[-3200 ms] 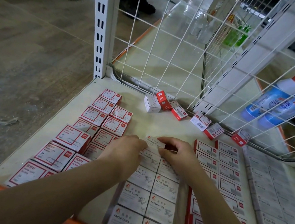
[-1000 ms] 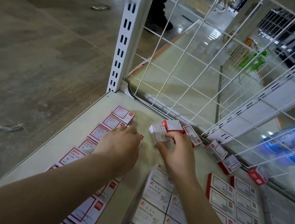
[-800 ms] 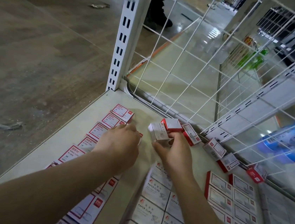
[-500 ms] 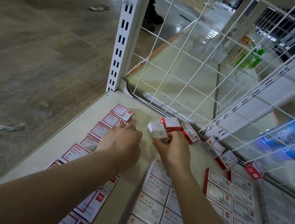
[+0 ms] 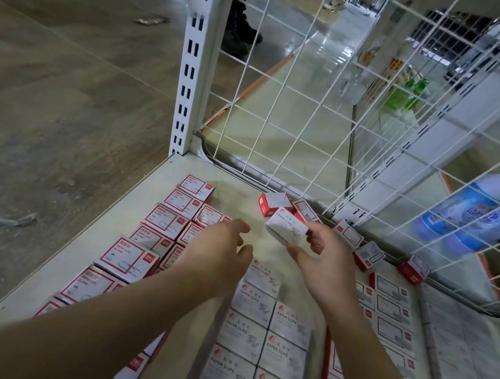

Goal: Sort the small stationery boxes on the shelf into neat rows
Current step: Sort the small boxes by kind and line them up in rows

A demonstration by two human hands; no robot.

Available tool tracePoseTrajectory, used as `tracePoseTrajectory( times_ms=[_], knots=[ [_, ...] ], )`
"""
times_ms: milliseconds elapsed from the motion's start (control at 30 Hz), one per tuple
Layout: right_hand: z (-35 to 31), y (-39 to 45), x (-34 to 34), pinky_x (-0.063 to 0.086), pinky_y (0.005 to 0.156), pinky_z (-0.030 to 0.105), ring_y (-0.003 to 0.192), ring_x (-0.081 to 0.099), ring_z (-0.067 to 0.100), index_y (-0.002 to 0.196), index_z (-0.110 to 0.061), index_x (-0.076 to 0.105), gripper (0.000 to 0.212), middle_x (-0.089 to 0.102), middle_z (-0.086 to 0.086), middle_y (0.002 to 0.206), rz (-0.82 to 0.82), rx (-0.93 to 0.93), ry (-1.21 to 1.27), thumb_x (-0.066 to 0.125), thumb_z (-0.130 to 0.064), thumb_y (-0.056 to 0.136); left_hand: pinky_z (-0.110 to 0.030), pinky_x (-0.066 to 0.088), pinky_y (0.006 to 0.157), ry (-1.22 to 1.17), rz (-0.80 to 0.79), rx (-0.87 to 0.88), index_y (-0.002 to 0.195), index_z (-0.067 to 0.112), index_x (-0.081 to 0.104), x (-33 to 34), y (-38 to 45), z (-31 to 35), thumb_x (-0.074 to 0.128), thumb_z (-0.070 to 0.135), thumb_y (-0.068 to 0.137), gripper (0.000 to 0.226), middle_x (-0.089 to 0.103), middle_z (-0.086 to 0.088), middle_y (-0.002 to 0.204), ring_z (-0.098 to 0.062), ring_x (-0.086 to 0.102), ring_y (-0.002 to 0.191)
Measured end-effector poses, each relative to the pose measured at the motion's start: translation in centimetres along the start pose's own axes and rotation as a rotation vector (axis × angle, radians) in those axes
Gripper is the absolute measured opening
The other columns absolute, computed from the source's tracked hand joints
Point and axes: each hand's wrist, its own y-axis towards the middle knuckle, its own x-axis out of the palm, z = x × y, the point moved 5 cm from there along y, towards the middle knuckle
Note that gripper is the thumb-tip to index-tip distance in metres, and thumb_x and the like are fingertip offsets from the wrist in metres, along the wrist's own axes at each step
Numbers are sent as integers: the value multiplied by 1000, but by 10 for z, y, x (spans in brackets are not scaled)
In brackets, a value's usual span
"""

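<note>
Head view, looking down on a pale shelf [image 5: 122, 206] set over a grey wood-look floor [image 5: 66, 90]. A white wire grid [image 5: 314, 103] forms the shelf's back wall, fixed at the left to a white slotted post [image 5: 191, 67]. Behind the grid on the right lie two blue bottles [image 5: 473, 214] with white necks; one shows a red cap.

Small stationery boxes cover much of the shelf. Along the left edge runs a double row of red-bordered boxes [image 5: 165, 221], tops up, reaching from near the back to the front. In the middle, a double row of white paper clip boxes [image 5: 259, 343] runs toward the front edge. To the right of these lies another block of red-edged boxes [image 5: 390, 311], and further right a blurred pale block whose print cannot be read. Along the foot of the grid several loose boxes [image 5: 369, 256] lie tilted and out of line.

The left hand [image 5: 218, 260] hovers over the gap between the left and middle rows, fingers relaxed and slightly spread, holding nothing. The right hand [image 5: 324, 266] pinches one white paper clip box [image 5: 286, 229] between thumb and fingers, lifted and tilted above the shelf, just in front of the loose boxes at the back.
</note>
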Motion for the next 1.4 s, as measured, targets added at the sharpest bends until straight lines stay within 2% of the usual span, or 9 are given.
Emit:
tracePoseTrajectory(
  times_ms=[100, 233, 367, 467, 833, 1067, 1200, 1300, 1400],
  knots=[
    [8, -13, -10, 36, 78, 15, 103, 51, 6, 119, -27, 57, 44, 56, -15, 109, 1, -9, 41, 71, -16, 79, -25, 46, 88, -147, -25, -42, 134, 21, 44, 7, -2, 6, 48, 29, 95, 40, 58, 1, 121, -13, 55, 106],
    [18, -32, -21, 35, 80, 9, 108, 51, 4, 123, -27, 56, 48, 57, -15, 118, 0, -21, 100, 71, -14, 79, -16, 46, 67, -359, -102, -72, 137, 23, 42, 18, -6, 13, 49, 29, 95, 43, 56, 4, 126, -9, 55, 99],
    [18, -49, -28, 34, 79, 5, 99, 48, -9, 120, -27, 56, 45, 54, -23, 109, 1, -38, 111, 70, -14, 79, -28, 56, 76, -473, -179, -44, 135, 21, 45, 25, -14, 19, 53, 26, 93, 44, 60, 6, 120, -10, 62, 97],
    [17, -59, -30, 33, 75, 6, 92, 41, -20, 115, -36, 52, 44, 42, -37, 99, -16, -35, 121, 68, -15, 80, -27, 57, 72, -461, -193, -31, 128, 19, 52, 29, -17, 19, 55, 22, 91, 36, 63, 7, 105, -11, 65, 91],
    [19, -71, -28, 35, 74, 5, 95, 44, -18, 112, -39, 50, 45, 46, -33, 99, -46, -53, 73, 69, -15, 79, -20, 53, 82, -298, -181, 28, 120, 19, 58, 38, -18, 11, 57, 17, 91, 29, 64, 13, 100, -1, 62, 93],
    [20, -71, -28, 35, 73, -4, 92, 43, -21, 109, -41, 49, 44, 47, -33, 99, -75, -52, 108, 67, -14, 80, -27, 55, 84, -391, -169, -16, 121, 15, 58, 38, -18, 9, 58, 16, 90, 31, 67, 5, 102, -9, 64, 94],
    [24, -70, -29, 41, 77, 5, 94, 51, -14, 93, -52, 50, 41, 55, -32, 94, -90, -30, 113, 66, -16, 81, -19, 51, 82, -304, -171, 1, 126, 19, 54, 42, -16, 7, 57, 24, 91, 36, 62, 10, 105, -4, 59, 97],
    [37, -64, -31, 44, 86, 17, 102, 54, -2, 107, -42, 54, 36, 60, -21, 106, -89, 25, 70, 66, -18, 82, -11, 42, 79, -114, -128, 86, 128, 24, 52, 41, -19, 8, 53, 29, 92, 36, 53, 13, 115, -2, 51, 103],
    [45, -55, -35, 40, 79, 10, 98, 55, -1, 108, -36, 55, 35, 59, -18, 101, -101, 33, 39, 65, -15, 82, -18, 35, 98, 164, -124, 238, 134, 30, 45, 42, -22, 16, 46, 31, 94, 40, 41, 15, 135, -4, 39, 120]
  ],
)
